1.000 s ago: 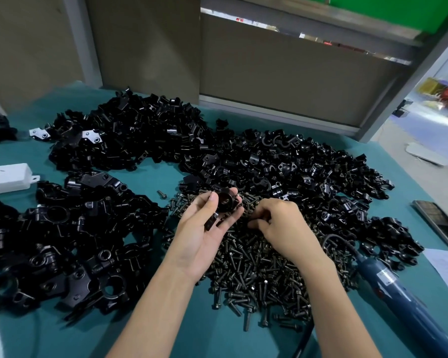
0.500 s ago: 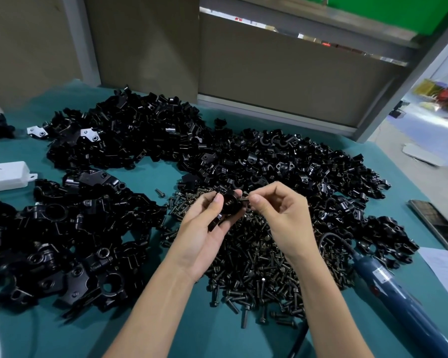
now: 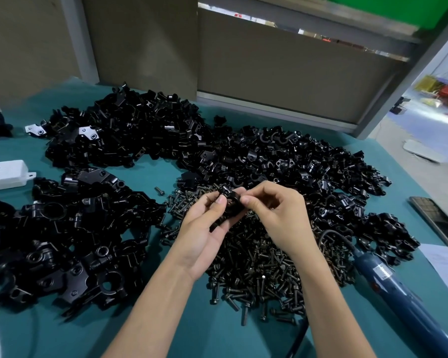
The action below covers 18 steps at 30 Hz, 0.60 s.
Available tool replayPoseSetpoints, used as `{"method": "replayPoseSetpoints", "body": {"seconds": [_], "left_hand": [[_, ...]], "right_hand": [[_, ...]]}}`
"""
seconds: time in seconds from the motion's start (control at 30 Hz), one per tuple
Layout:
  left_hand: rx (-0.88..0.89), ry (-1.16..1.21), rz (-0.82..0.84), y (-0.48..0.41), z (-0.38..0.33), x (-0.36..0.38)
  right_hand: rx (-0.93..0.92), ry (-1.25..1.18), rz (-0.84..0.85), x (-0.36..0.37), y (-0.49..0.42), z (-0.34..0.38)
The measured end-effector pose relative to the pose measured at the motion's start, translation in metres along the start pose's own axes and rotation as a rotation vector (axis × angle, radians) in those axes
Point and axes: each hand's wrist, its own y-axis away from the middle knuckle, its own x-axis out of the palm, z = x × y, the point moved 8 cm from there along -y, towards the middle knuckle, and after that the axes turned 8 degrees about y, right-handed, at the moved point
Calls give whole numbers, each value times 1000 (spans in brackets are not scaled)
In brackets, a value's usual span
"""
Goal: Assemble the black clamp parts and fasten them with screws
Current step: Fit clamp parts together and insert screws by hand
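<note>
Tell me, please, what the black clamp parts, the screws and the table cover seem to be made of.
Black clamp parts: probably cast metal with a glossy black coating; hard edges glint, and two silvery pieces among them look uncoated. Screws: metal, dark bronze-like finish, dull shine. Table cover: teal, matte, perhaps felt or a rubber mat; I cannot tell.

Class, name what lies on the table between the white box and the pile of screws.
A heap of black clamp parts lies between the white box and the pile of screws, seen in the head view.
</note>
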Motion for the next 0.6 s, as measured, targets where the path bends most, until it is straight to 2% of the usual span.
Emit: {"method": "replayPoseSetpoints", "body": {"seconds": [0.13, 0.23, 0.3, 0.43, 0.6], "left_hand": [[10, 24, 1, 0, -1, 0], [36, 4, 34, 0, -4, 3], [38, 14, 29, 0, -5, 2], [34, 27, 31, -1, -5, 2], [48, 3, 34, -2, -4, 1]], "right_hand": [[-18, -9, -50, -8, 2, -3], [110, 38, -166, -30, 7, -27], [210, 166, -195, -43, 12, -47], [334, 333, -35, -35, 19, -68], [333, 476, 78, -25, 21, -67]]}}
